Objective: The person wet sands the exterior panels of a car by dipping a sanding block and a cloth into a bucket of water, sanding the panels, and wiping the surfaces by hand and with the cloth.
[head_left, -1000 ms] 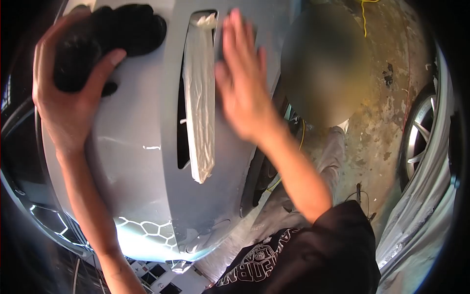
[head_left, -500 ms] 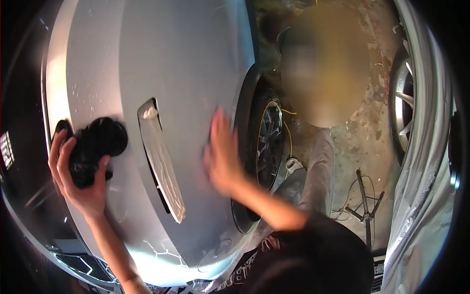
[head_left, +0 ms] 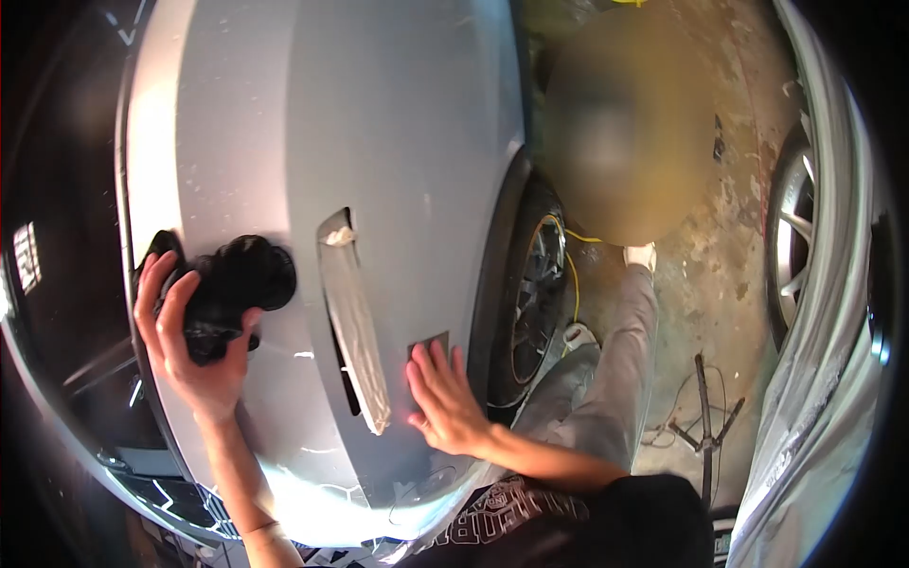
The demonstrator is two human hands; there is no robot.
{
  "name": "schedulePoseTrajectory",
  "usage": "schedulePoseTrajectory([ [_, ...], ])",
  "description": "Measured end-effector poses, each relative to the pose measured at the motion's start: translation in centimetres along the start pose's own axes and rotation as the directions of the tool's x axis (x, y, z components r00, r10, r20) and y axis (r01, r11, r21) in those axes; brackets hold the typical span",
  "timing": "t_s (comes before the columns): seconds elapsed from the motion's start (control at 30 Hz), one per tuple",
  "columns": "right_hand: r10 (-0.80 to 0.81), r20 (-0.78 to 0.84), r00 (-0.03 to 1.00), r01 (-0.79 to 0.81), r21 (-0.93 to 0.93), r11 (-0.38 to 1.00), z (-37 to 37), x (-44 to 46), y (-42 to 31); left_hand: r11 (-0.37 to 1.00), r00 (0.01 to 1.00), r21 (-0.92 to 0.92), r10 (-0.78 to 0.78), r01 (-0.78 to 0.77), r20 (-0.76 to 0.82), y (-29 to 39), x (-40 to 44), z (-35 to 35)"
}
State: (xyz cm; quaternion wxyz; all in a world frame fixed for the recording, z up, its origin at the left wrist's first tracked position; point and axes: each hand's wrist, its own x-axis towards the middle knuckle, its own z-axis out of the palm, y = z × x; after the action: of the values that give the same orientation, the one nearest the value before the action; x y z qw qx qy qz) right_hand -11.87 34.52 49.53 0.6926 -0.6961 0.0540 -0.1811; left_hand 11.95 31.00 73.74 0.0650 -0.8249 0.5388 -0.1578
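My left hand point(head_left: 204, 350) is wrapped round a black sander-like tool point(head_left: 232, 289) that rests on the grey car panel point(head_left: 398, 123). My right hand point(head_left: 443, 402) lies flat on the panel near the wheel arch, fingers spread and pressing on a small dark grey sheet point(head_left: 431, 346), perhaps sandpaper; part of the sheet is under the fingers. Between the hands, a long slot in the panel holds a piece wrapped in pale masking tape point(head_left: 355, 327).
A car wheel point(head_left: 538, 293) is right of the panel, with a yellow cord point(head_left: 575, 284) beside it. On the floor stands a thin black stand point(head_left: 705, 440). Grey plastic sheeting point(head_left: 833, 284) hangs at the right, by another wheel point(head_left: 793, 232).
The view has shifted, showing more of the panel and the wheel. My right hand has moved from beside the slot's upper end to near its lower end. My left hand keeps its hold.
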Motion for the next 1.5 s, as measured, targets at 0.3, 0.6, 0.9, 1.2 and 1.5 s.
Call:
schedulePoseTrajectory([
  [0.3, -0.286, -0.080, 0.955, 0.270, -0.169, 0.948, -11.3, 23.7, 2.6, 0.999, 0.999, -0.014, -0.032, 0.032, 0.000, 0.3, 0.2, -0.4],
  [0.6, -0.171, -0.172, 0.970, 0.153, -0.110, 0.982, -14.1, 30.2, 3.8, 0.997, 0.997, -0.024, -0.070, 0.069, -0.019, 0.2, 0.3, -0.3],
  [0.9, -0.152, -0.216, 0.965, 0.138, -0.077, 0.987, -15.1, 33.1, 6.6, 0.997, 0.998, -0.021, -0.069, 0.069, -0.011, 0.1, 0.3, -0.1],
  [1.2, -0.285, -0.089, 0.954, 0.249, -0.292, 0.924, -12.6, 30.0, 4.6, 0.998, 0.999, -0.028, -0.051, 0.051, -0.009, -0.1, -0.2, 0.0],
  [1.5, 0.001, -0.256, 0.967, -0.041, -0.151, 0.988, -16.7, 42.1, 3.8, 0.996, 0.995, 0.001, -0.087, 0.087, 0.040, -0.3, -0.1, -0.1],
])
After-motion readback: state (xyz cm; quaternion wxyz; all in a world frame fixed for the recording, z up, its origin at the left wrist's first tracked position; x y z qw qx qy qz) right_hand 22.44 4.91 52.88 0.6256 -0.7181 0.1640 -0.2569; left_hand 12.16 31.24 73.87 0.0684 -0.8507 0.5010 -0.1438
